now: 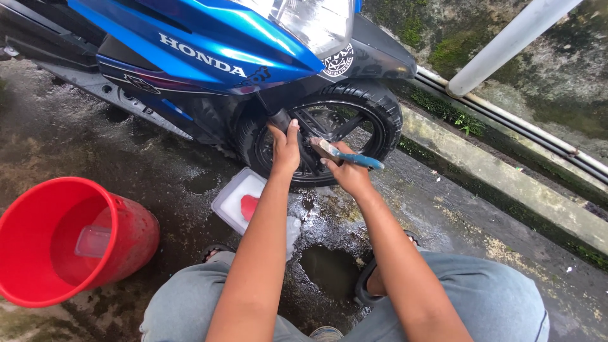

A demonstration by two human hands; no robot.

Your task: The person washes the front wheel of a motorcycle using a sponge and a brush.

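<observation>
A: Well, where are the hands?

B: Both are up at the front wheel [329, 133] of the blue scooter [209, 44], which stands at the far side of the wet concrete floor [158, 177]. The left hand [286, 149] is wrapped around the dark fork leg [282, 120] just beside the tyre, fingers closed on it.

A: And the right?

B: The right hand [347, 172] is clamped on a brush with a blue handle [347, 156]. The handle end points right; the bristle end sits to the left, against the black spokes near the middle of the wheel.

A: What lies near the person?

B: A shallow white tray [231, 196] rests on the floor just near of the wheel, partly hidden by the left forearm, with something red [249, 206] in it. Far to the left stands a red bucket [126, 234] with water and a clear container [92, 240] inside.

A: Anything on the right?

B: A concrete kerb [500, 177] runs along the right side, with pipes [525, 136] beyond it against a mossy wall [443, 38].
</observation>
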